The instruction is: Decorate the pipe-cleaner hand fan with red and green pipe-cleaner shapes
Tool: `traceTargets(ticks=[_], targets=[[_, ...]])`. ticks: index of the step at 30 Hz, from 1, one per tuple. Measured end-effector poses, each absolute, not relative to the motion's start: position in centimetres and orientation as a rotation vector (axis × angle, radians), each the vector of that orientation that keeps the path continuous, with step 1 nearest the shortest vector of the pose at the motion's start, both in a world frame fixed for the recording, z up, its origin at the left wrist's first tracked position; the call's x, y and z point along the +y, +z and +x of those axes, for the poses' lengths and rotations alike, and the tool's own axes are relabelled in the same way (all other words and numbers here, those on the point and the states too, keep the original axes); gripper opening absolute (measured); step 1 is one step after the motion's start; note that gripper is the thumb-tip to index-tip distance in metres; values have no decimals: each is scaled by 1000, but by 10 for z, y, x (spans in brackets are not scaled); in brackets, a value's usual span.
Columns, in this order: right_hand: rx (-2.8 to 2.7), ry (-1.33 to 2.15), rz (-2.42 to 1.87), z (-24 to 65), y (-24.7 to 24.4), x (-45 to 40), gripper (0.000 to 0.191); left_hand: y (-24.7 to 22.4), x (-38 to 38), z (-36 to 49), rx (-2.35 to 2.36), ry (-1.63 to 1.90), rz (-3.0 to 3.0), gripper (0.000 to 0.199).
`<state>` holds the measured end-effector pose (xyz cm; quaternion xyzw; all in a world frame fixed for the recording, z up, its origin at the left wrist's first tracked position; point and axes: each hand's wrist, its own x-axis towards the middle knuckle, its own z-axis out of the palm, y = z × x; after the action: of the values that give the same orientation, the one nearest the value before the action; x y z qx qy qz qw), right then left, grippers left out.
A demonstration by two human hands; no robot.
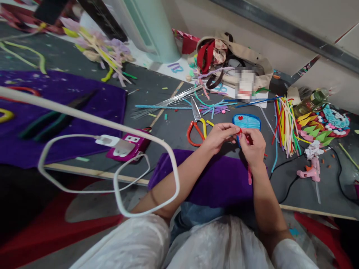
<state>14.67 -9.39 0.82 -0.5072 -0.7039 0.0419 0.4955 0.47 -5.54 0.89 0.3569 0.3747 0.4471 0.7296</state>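
Note:
My left hand (220,137) and my right hand (254,146) meet over the table's front, fingertips pinched together around a small bit of red pipe cleaner (249,175). Its reddish tail hangs down below my right palm; the part between the fingers is mostly covered. Just behind my fingers lies a flat blue pipe-cleaner piece (248,121) with a darker blue edge and a small red heart on it. Scissors (196,129) with red and yellow handles rest left of it, close to my left hand. A purple cloth (218,179) is spread under my wrists.
Colourful pipe cleaners (287,127) lie right, beside a pink glue gun (311,170) with a black cord. A white cable (109,123) loops across the left foreground near a purple power socket (130,145). Pliers (56,116) rest on another purple cloth. A beige bag (260,71) stands behind.

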Motion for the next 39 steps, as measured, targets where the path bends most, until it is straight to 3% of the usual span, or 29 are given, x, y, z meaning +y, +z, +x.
traceTargets(ticks=[24,39], targets=[[-1986,139,-1228,167,12,-91,14,4,-50,-3,869,860,903,33],[-2035,60,-1226,174,6,-88,12,5,-48,-3,965,840,1109,11]])
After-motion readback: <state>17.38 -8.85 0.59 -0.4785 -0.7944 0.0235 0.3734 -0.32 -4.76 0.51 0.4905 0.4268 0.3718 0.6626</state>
